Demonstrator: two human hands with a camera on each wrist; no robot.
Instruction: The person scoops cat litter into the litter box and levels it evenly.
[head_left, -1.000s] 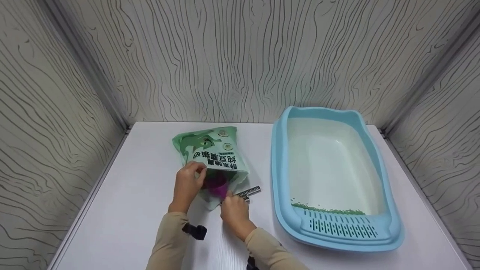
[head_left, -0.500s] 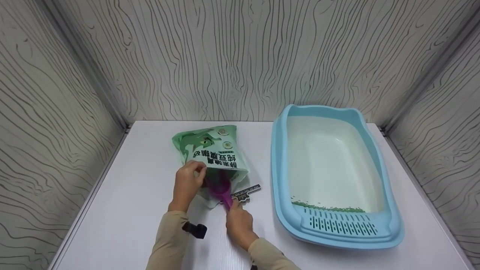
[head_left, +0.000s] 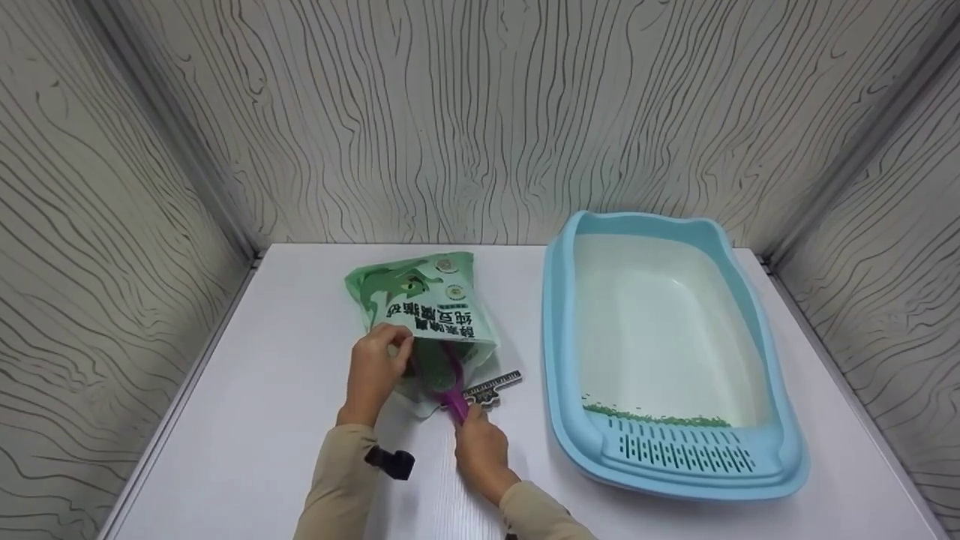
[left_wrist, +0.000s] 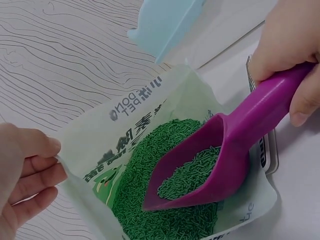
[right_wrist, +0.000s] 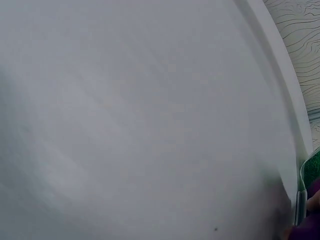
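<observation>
A green bag of cat litter (head_left: 420, 300) lies on the table with its mouth toward me. My left hand (head_left: 379, 364) pinches the upper edge of the mouth and holds it up. My right hand (head_left: 480, 446) grips the handle of a purple scoop (left_wrist: 240, 150). In the left wrist view the scoop's bowl sits inside the bag's mouth, partly filled with green pellets (left_wrist: 187, 172). More loose litter (left_wrist: 165, 140) fills the bag around and under the bowl. The right wrist view shows mostly white table, with the scoop and fingers only at the lower right corner.
To the right stands a light blue litter box (head_left: 559, 337) with a white floor. A strip of green pellets (head_left: 652, 418) lies along its near end, before a slotted step. A flat piece with a ruler-like arm (head_left: 495, 386) lies on the table beside the bag's mouth.
The right hand has drawn back slightly toward me with the scoop, and the scoop's bowl has turned up, now showing pellets in it. The left hand keeps its place on the bag.
</observation>
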